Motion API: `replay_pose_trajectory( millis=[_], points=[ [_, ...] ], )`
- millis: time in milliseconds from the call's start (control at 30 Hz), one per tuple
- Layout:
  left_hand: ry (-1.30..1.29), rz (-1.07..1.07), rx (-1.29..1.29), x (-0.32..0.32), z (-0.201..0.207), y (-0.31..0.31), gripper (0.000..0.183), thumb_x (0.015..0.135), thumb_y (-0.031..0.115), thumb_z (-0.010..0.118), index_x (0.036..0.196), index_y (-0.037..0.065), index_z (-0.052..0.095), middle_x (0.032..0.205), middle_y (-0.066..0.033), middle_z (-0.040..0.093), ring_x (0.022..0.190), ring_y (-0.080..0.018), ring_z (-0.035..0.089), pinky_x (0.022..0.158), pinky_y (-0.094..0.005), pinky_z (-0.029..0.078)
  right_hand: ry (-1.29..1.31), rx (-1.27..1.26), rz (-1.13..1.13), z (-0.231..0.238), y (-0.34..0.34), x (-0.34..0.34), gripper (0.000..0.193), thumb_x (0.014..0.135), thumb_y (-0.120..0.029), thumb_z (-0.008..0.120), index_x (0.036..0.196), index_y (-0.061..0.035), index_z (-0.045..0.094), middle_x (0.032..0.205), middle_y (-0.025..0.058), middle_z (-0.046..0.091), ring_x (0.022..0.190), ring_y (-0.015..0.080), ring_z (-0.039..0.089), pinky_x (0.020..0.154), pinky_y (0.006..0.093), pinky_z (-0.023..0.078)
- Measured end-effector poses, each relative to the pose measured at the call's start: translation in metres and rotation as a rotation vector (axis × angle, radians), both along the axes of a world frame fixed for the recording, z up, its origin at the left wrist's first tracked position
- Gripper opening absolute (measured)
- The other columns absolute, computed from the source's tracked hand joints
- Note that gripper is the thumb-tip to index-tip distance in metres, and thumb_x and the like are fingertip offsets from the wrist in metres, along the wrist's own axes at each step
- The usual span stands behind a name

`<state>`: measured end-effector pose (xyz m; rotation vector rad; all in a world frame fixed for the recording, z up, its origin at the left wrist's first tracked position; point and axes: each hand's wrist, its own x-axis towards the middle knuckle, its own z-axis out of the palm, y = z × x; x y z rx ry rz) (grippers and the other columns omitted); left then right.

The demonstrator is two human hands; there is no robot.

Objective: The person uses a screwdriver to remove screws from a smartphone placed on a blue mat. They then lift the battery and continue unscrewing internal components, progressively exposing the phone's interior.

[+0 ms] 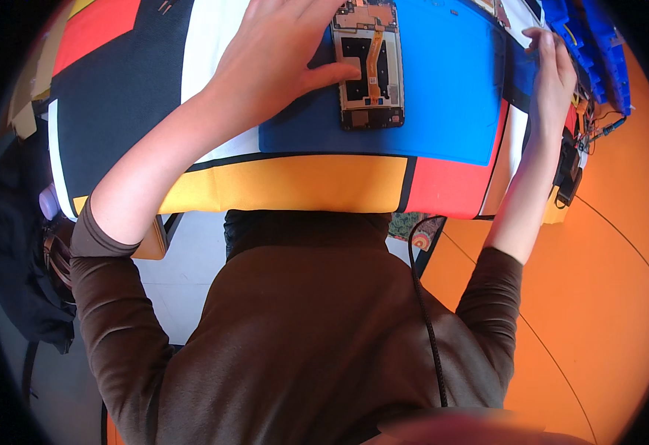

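Opened phone (369,81) lay on the blue mat (450,89), around its middle. Your left hand (272,52) reached over the mat, thumb (339,73) spread well off the fingers and over the phone's left side; fingertips ran out of view, so couldn't tell their hold. Your right hand (554,78) was past the mat's right edge, fingers loosely bent, hold unclear. My read: steadying wanted light thumb pressure, clear of the ribbon cable (374,63).
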<state>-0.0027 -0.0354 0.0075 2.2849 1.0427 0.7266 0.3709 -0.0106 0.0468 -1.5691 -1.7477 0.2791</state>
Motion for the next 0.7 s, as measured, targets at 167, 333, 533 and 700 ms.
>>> replay_pose_trajectory(
  millis=[167,333,533,700],
  points=[
    [0.034,-0.013,0.052,-0.001,-0.002,0.0,0.071,0.08,0.024,0.084,0.137,-0.001,0.05,0.136,-0.0207,0.052,0.128,-0.0411,0.044,0.111,-0.0468,0.038,0.34,0.083,0.001,-0.001,-0.062,-0.039,0.041,0.11,-0.03,0.053,0.1,0.0015,0.076,0.1,0.0047,0.075,0.078,0.0076,0.057,0.072,0.0243,0.047],
    [0.09,-0.022,0.098,0.001,-0.003,-0.002,0.071,0.08,0.024,0.084,0.137,-0.001,0.051,0.14,-0.0206,0.05,0.13,-0.0405,0.043,0.113,-0.047,0.037,0.699,0.021,0.076,-0.012,-0.087,-0.076,0.027,0.107,-0.017,0.059,0.11,0.0061,0.073,0.096,0.0123,0.075,0.08,0.014,0.066,0.076,0.0263,0.052],
    [0.099,-0.032,0.082,0.0,0.0,-0.003,0.071,0.082,0.024,0.083,0.14,0.0,0.05,0.142,-0.0204,0.049,0.133,-0.0399,0.042,0.114,-0.0478,0.036,0.977,-0.024,0.105,-0.035,-0.092,-0.098,0.015,0.102,-0.009,0.065,0.111,0.0015,0.071,0.084,0.0097,0.067,0.075,0.016,0.06,0.073,0.0327,0.051],
    [0.088,-0.07,0.093,-0.002,0.003,-0.005,0.07,0.083,0.023,0.082,0.141,0.002,0.05,0.144,-0.0202,0.048,0.134,-0.0402,0.041,0.115,-0.0487,0.035,1.016,-0.092,0.017,-0.043,-0.113,-0.11,0.009,0.102,-0.008,0.065,0.096,-0.0018,0.065,0.075,0.0056,0.061,0.061,0.0107,0.049,0.061,0.0278,0.045]
  ],
)
